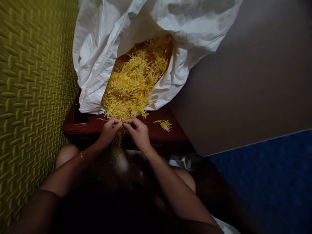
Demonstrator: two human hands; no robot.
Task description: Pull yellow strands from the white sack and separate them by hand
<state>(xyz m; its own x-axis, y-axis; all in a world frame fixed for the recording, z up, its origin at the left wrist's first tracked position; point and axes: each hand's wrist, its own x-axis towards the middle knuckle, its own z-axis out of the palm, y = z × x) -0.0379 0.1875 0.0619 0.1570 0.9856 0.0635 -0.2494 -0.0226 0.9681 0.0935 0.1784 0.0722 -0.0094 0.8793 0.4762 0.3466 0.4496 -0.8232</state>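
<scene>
A large pile of thin yellow strands with whitish tips (131, 84) spills from the mouth of a white sack (97, 71) onto a dark red padded surface (161, 113). At the pile's near edge, my left hand (110, 130) is closed in a pinch, its fingertips against those of my right hand (138, 131). My right hand pinches too, thumb and forefinger together. Whatever sits between the fingertips is too small to make out. More thin strands (117, 143) hang below my hands. A small separate bunch of yellow strands (165, 124) lies to the right of my right hand.
A dark phone (80, 115) lies on the red surface at the left, beside the sack. A yellow textured wall (29, 81) rises close on the left. On the right stands a large grey-brown panel (239, 91), with a blue surface (273, 175) beyond its lower edge.
</scene>
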